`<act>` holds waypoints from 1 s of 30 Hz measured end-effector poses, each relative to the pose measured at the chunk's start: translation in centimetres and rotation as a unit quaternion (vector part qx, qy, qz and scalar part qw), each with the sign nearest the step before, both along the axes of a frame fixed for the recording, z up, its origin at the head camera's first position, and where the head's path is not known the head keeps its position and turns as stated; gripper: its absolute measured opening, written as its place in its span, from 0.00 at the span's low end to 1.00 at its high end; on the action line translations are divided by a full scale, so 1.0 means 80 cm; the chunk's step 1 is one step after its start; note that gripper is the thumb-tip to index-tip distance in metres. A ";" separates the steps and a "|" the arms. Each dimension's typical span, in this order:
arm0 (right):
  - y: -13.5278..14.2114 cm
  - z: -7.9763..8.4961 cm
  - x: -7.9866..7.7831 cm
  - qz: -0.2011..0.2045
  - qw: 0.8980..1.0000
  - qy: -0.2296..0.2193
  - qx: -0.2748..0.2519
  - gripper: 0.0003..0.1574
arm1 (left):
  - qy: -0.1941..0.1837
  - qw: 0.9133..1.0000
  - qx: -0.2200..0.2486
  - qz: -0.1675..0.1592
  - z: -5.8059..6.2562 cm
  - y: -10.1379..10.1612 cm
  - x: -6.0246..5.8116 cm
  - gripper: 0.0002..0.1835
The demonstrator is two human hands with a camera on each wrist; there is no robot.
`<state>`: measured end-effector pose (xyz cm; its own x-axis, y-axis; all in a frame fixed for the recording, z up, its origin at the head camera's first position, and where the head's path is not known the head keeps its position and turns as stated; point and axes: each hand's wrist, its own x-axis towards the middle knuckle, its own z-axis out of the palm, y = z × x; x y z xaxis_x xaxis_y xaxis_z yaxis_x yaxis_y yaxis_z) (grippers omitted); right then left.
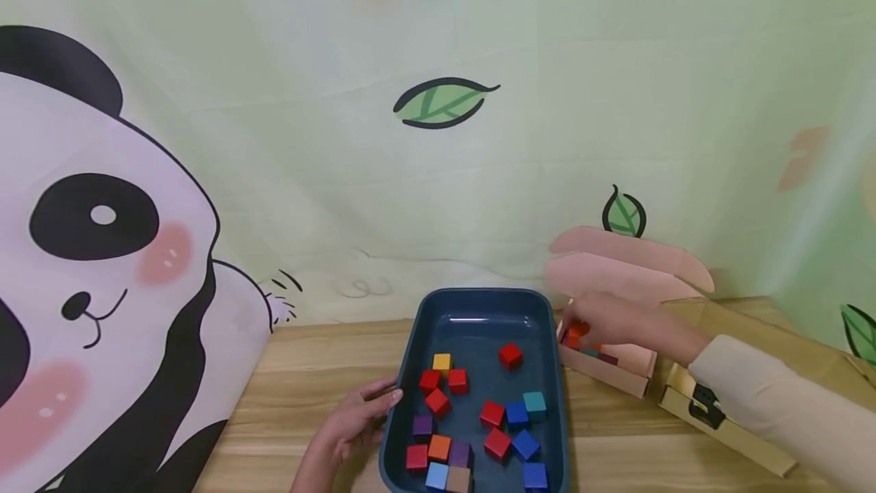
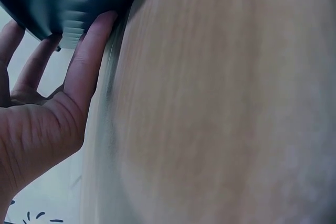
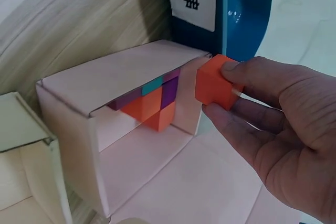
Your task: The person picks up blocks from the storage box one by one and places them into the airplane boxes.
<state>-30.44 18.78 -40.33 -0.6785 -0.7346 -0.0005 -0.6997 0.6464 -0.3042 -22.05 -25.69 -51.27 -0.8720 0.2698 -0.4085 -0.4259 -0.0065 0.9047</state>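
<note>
My left hand (image 1: 359,413) rests at the left side of a dark blue tray (image 1: 489,329). In the left wrist view its fairly straight fingers (image 2: 86,59) touch the tray's outer wall. Several coloured cubes lie inside the tray, among them a lone red cube (image 1: 510,357) and a yellow cube (image 1: 442,361). Over a pink cardboard box (image 1: 605,376), my right hand (image 1: 609,318) pinches an orange cube (image 3: 212,85) between thumb and fingers. More cubes show within that box, including orange, purple and teal ones (image 3: 152,86).
A yellowish cardboard box (image 1: 728,436) with a black item in it stands right of the pink one, partly behind my sleeve (image 1: 773,402). The pink lid (image 1: 609,272) stands raised at the back. Behind the wooden table (image 1: 328,360) hangs a panda-print cloth (image 1: 308,173).
</note>
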 end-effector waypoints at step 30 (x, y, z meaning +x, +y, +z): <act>0.048 -0.043 -0.010 -0.061 0.982 0.136 0.116 0.13 | -0.005 1.000 -0.011 0.009 0.002 0.002 0.001 0.39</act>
